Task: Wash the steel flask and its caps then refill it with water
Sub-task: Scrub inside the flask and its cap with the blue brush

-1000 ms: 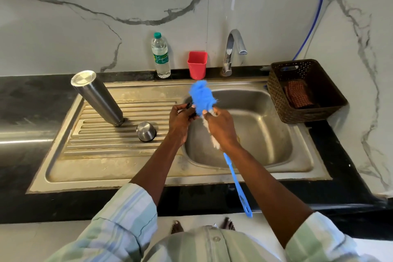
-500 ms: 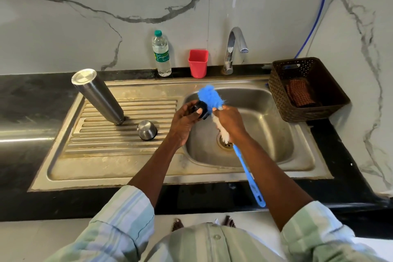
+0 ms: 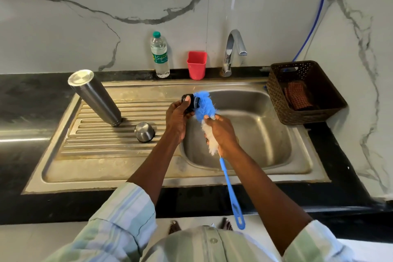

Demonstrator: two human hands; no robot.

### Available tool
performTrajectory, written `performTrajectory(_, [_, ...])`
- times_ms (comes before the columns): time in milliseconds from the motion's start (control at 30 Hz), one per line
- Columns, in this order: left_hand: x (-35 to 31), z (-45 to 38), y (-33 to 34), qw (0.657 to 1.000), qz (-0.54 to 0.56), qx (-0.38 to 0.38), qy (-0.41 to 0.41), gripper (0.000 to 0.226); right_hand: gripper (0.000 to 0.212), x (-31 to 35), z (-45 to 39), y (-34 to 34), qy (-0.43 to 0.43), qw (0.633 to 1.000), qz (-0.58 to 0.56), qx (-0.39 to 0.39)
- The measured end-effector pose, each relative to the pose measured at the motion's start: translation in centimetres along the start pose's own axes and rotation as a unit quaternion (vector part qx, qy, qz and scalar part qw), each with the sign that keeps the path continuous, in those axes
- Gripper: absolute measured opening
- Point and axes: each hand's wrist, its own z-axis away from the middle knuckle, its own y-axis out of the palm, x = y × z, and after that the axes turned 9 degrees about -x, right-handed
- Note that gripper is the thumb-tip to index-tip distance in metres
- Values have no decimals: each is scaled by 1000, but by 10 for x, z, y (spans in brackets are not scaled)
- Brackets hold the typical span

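The steel flask (image 3: 96,96) stands upside down on the ribbed drainboard (image 3: 102,138). A steel outer cap (image 3: 144,131) sits beside it, mouth down. My left hand (image 3: 178,117) grips a small black inner cap (image 3: 191,102) over the basin's left edge. My right hand (image 3: 221,134) grips a bottle brush (image 3: 205,105) around its white bristles; the blue bristle tip presses against the black cap. The brush's blue handle (image 3: 231,193) hangs down toward me.
The steel sink basin (image 3: 261,134) lies under my hands, with the tap (image 3: 232,49) behind it. A plastic water bottle (image 3: 160,55) and a red cup (image 3: 197,67) stand at the back. A brown basket (image 3: 306,91) with a cloth sits on the right.
Both hands shifted slightly right and back over the basin. The brush tip turned against the black cap, and the handle swung right.
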Motion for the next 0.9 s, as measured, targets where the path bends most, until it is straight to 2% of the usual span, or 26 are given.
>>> performTrajectory(167, [21, 6, -2, 989, -117, -15, 88, 38, 11, 13, -10, 5, 56, 995, -81, -34])
performTrajectory(300, [24, 4, -10, 991, -105, -19, 82, 42, 12, 15, 2, 15, 13, 999, -47, -13])
performTrajectory(367, [26, 6, -10, 992, -89, -10, 84, 36, 11, 14, 8, 22, -24, 1000, -16, -10])
performTrajectory(500, [35, 17, -5, 993, -88, 48, 65, 23, 21, 22, -16, 16, -64, 995, 54, -62])
performTrajectory(633, [35, 17, -13, 994, -81, 59, 44, 27, 24, 18, -25, 5, -77, 990, 98, -67])
performTrajectory(733, [25, 19, -14, 999, -22, 37, 21, 9, 22, 6, -19, -1, -45, 993, 89, -55])
performTrajectory(833, [13, 14, -11, 1000, 14, 15, 6, 8, 18, -12, -13, -3, -3, 997, 80, -21])
performTrajectory(900, [5, 10, -9, 1000, 18, 3, 8, 7, 43, -21, -10, 2, -4, 997, 74, -12])
